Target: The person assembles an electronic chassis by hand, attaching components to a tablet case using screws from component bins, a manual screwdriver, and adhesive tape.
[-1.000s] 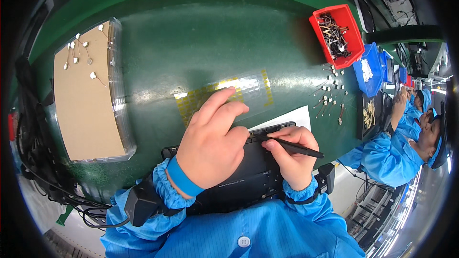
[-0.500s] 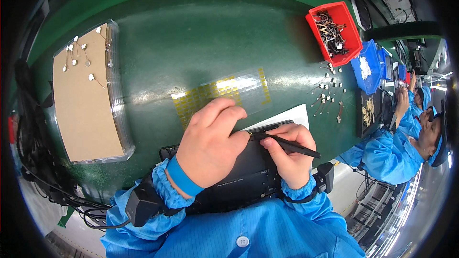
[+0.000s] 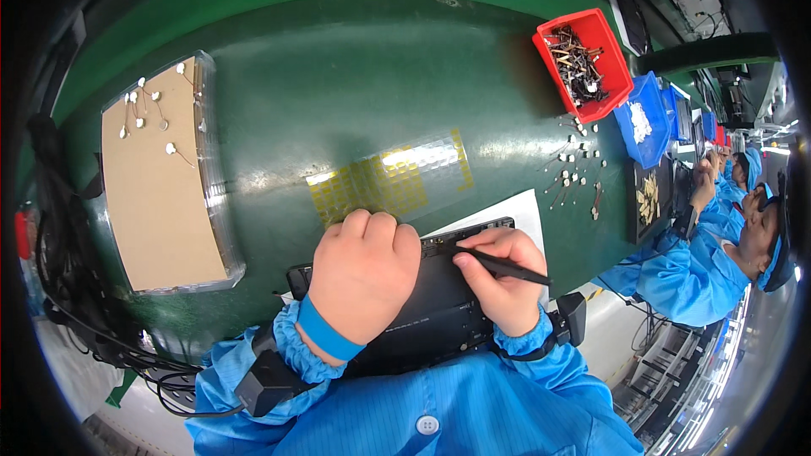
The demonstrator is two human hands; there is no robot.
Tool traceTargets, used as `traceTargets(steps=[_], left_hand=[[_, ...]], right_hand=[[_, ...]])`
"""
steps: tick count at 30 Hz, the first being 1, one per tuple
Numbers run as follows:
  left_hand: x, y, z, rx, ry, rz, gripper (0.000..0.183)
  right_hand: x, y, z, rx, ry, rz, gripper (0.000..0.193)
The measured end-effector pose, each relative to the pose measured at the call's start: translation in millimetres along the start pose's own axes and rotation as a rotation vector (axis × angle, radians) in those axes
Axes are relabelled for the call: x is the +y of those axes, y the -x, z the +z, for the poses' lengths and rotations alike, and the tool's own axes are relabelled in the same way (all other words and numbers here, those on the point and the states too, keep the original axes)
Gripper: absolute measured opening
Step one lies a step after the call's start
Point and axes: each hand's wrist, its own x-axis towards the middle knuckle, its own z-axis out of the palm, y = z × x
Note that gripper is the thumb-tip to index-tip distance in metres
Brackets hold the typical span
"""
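Black and slim, the pen sits closed between the thumb and fingers of my right hand, its tip at the far edge of the device. That device lies flat right under my grip, between me and the bench. My left hand, beside the pen tip, is curled with knuckles up over the same edge; its fingertips are hidden, so I cannot tell whether they pinch anything.

I judge the work at this edge to be under way and not finished: the pen tip is at a row of small fittings, too fine for me to say which are seated. Just past my left knuckles lies the sheet; yellow tabs cover part of it and the rest is clear, so I take it some have been used and plenty remain.

Beyond my right hand, paper shows from under the device. Further out to the right, loose parts with thin leads lie scattered, and past them the red bin is well stocked. Well to the left of my left hand, more white-headed pieces lie on the board; I would count all these as left to do
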Motion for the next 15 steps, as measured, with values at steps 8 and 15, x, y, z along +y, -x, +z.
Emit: traceTargets(steps=[8, 15], left_hand=[[13.3, -0.1, -4.5, -0.061, -0.05, -0.038, 0.013], [27.8, -2.6, -7.7, -0.091, 0.077, 0.013, 0.014]], right_hand=[[10.0, 10.8, -11.8, 0.17, -0.262, -0.13, 0.023], [10.9, 15.5, -35.3, 0.463, -0.528, -0.374, 0.014]])
